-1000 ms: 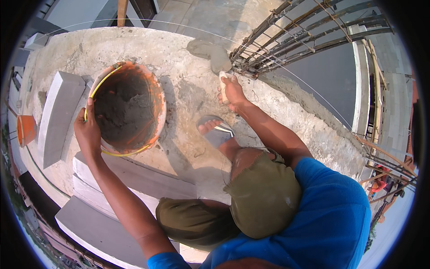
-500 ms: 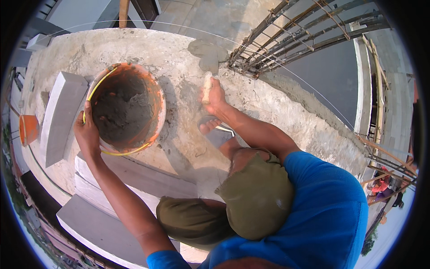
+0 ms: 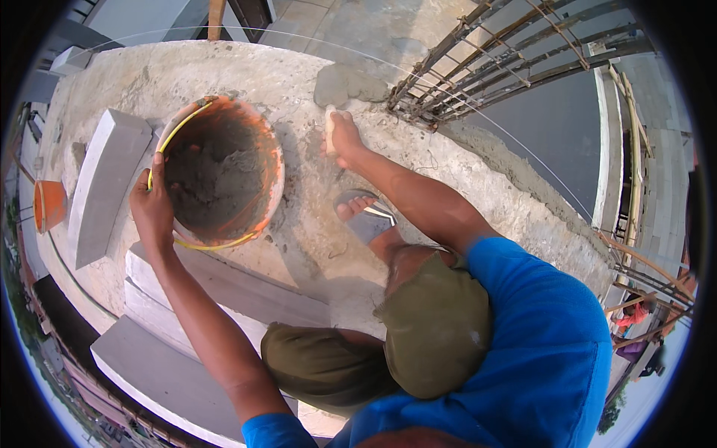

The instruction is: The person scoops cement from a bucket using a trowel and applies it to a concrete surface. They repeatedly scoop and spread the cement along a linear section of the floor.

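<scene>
My left hand (image 3: 153,200) is closed on the left rim of an orange bucket (image 3: 273,160), beside its yellow handle (image 3: 179,134). Grey wet mortar (image 3: 216,175) lies inside, and orange and grey smears coat the inner wall. To the right of the bucket, my right hand (image 3: 345,140) grips the pale wooden handle of a trowel (image 3: 330,123). Its far end meets a patch of wet mortar (image 3: 360,88) on the concrete; the blade is hard to tell from the mortar.
Pale blocks (image 3: 108,187) lie left of the bucket, and more blocks (image 3: 224,291) in front of it. A smaller orange bucket (image 3: 49,205) stands far left. Rebar (image 3: 515,67) juts out at upper right, near a taut string (image 3: 515,142). My sandalled foot (image 3: 366,213) rests on the concrete.
My right hand and the trowel have moved left and slightly farther away, over the mortar patch. My left hand stays at the bucket rim.
</scene>
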`<state>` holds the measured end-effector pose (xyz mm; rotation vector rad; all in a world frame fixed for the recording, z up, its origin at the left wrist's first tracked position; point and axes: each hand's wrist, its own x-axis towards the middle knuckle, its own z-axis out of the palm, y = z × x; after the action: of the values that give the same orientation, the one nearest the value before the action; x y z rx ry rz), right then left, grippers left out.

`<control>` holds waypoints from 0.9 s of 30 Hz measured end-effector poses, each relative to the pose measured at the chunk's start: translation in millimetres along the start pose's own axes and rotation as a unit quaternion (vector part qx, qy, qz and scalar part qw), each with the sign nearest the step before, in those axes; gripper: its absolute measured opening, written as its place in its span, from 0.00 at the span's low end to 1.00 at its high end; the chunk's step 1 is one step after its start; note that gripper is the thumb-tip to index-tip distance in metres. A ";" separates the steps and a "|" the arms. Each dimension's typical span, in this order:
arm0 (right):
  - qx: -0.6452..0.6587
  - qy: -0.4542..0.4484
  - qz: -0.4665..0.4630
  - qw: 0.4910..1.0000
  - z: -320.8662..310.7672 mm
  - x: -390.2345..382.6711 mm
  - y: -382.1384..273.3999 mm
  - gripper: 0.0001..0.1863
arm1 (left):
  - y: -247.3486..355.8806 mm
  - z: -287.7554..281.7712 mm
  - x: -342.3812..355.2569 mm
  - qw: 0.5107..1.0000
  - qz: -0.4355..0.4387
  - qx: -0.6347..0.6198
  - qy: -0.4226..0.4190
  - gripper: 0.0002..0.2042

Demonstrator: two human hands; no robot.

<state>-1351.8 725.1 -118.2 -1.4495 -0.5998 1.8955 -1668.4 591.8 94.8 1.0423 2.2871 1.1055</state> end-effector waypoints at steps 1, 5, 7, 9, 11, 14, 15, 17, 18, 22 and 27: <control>-0.006 0.017 -0.006 1.000 -11.9 -11.1 4.0 0.20 | -2.1 -0.5 0.1 1.000 -0.001 0.004 -0.002 0.29; -0.037 0.082 -0.010 0.996 -61.1 -53.7 14.9 0.20 | -1.5 0.1 1.1 0.999 0.003 0.038 0.004 0.30; -0.013 0.122 0.002 0.992 -64.0 -75.1 14.8 0.16 | -2.4 -1.6 0.9 0.998 0.004 0.059 0.009 0.31; -0.043 0.109 -0.009 0.993 -66.9 -91.2 13.8 0.16 | -3.1 -2.6 1.8 0.998 0.007 0.069 0.007 0.32; -0.066 0.095 -0.004 0.993 -69.6 -98.3 9.4 0.16 | -1.6 -4.0 2.6 0.996 -0.023 0.091 -0.014 0.29; -0.093 0.069 0.022 0.993 -72.1 -100.5 0.4 0.18 | -5.6 -1.0 3.9 0.998 -0.011 0.064 -0.002 0.30; -0.104 0.063 0.026 0.992 -74.3 -95.5 -5.5 0.20 | -6.3 0.0 4.0 0.999 0.003 0.045 0.009 0.32; -0.114 0.062 0.039 0.991 -79.4 -86.0 -17.1 0.22 | -6.8 0.2 5.0 0.999 0.001 0.038 0.009 0.31; -0.112 0.066 0.049 0.990 -81.9 -81.0 -21.9 0.22 | -6.9 0.2 5.5 0.999 -0.001 0.036 0.008 0.31; -0.176 0.054 0.050 0.982 -91.2 -86.2 -34.6 0.24 | -7.8 -2.0 3.7 0.999 -0.010 0.045 0.005 0.30; -0.224 0.042 0.038 0.973 -88.1 -88.2 -52.4 0.22 | -10.9 -3.3 7.3 1.000 -0.011 0.017 0.011 0.29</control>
<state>-1241.0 691.7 -48.2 -1.8456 -0.9920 1.8187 -1680.1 591.2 88.0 1.0200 2.3377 1.0771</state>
